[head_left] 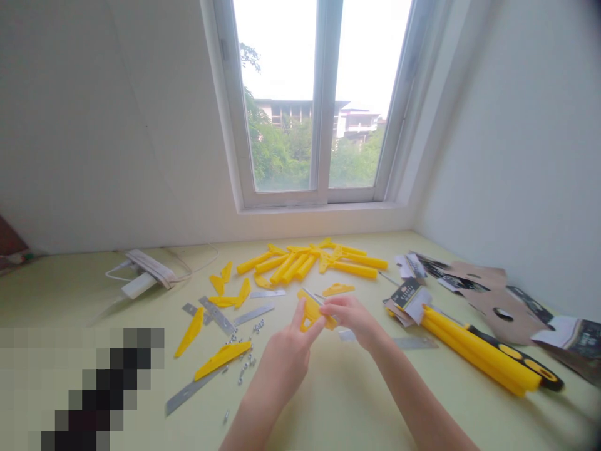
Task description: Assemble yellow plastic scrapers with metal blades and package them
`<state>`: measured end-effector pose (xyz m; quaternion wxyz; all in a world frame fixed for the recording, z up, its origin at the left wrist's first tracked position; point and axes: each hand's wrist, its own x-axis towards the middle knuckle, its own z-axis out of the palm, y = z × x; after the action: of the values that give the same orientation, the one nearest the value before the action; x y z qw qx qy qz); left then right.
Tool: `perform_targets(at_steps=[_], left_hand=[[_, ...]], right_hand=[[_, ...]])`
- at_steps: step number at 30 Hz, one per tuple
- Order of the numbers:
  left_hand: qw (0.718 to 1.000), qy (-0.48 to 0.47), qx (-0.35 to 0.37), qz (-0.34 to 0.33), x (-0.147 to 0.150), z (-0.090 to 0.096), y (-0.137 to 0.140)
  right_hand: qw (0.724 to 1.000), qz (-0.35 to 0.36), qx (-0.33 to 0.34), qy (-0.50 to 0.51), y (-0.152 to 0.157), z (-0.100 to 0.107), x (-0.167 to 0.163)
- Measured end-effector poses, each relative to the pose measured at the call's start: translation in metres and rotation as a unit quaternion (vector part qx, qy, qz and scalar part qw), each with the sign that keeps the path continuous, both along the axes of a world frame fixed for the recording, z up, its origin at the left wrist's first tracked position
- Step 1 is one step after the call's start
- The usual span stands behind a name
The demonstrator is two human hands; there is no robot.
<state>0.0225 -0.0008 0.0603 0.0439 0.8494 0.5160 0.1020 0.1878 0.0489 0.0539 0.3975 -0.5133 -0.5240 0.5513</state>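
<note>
My left hand is closed on a yellow plastic scraper piece, held a little above the table. A thin metal blade shows along its upper edge. The fingertips of my right hand are pinched at the right end of this same piece; exactly what they grip is hidden. Just beyond lies a loose yellow plate. To the left are several more yellow plates, flat metal blades and a scatter of small screws and nuts.
Yellow handles are heaped at the back below the window. On the right lie yellow tubes, a black-and-yellow handled tool and cardboard packaging. A white power strip with cables sits at the back left.
</note>
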Motion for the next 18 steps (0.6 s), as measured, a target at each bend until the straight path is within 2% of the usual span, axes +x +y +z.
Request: perform_targets(at_steps=[4,11,18], left_hand=[[1.0,0.007,-0.002,0.001,0.0,-0.001,0.0],[0.996,0.067,-0.047,0.037,0.009,0.015,-0.005],[0.996,0.057,-0.047,0.053,0.011,0.016,-0.006]], right_hand=[[1.0,-0.002,-0.007,-0.004,0.0,-0.001,-0.001],[1.0,-0.001,-0.029,-0.004,0.003,-0.004,-0.002],[0.999,0.01,-0.043,0.022,0.004,-0.007,-0.003]])
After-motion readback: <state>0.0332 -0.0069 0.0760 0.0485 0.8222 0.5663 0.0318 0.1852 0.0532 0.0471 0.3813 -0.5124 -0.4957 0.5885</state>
